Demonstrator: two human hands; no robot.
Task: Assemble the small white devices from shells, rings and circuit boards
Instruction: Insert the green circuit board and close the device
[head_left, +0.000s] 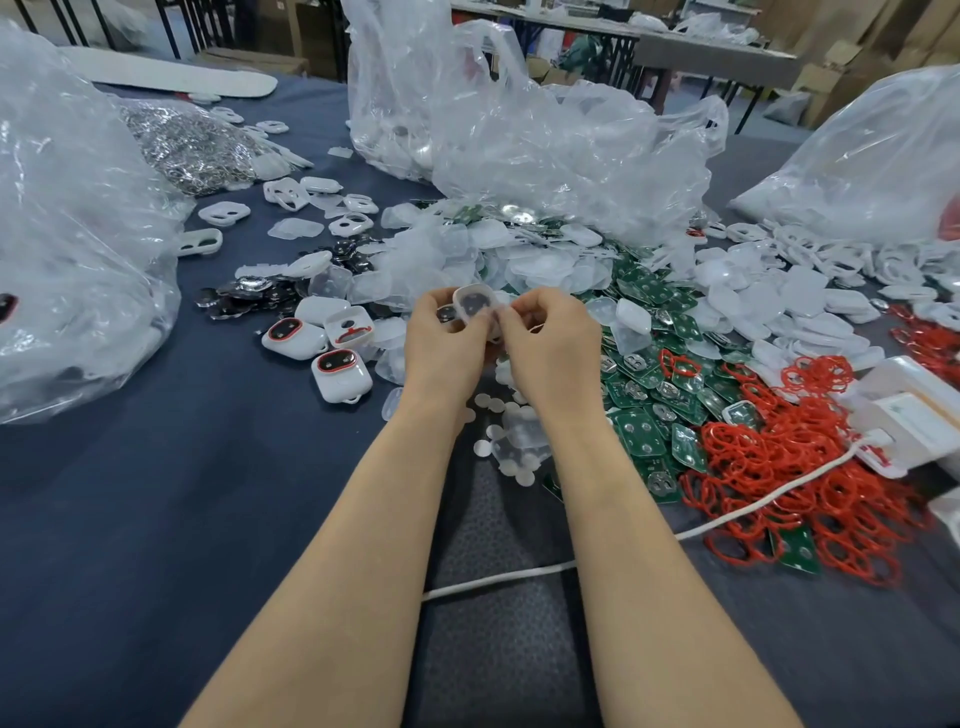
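Note:
My left hand (447, 343) and my right hand (550, 343) meet at the table's middle, both gripping one small white shell (474, 303) whose dark inside faces me. The right fingers pinch its right edge. Left of the hands lie finished white devices (341, 375) with red-ringed dark windows. Green circuit boards (644, 421) spread to the right, beside a heap of red rings (779, 467). Translucent covers (519, 265) pile up behind the hands, and small white discs (498, 447) lie between my forearms.
Large clear plastic bags stand at the left (67, 234), back middle (519, 130) and right (872, 166). Shiny metal parts (192, 145) heap at the back left. A white box (914, 421) with a white cable (519, 574) sits at the right. Loose white shells (223, 212) scatter on the blue cloth.

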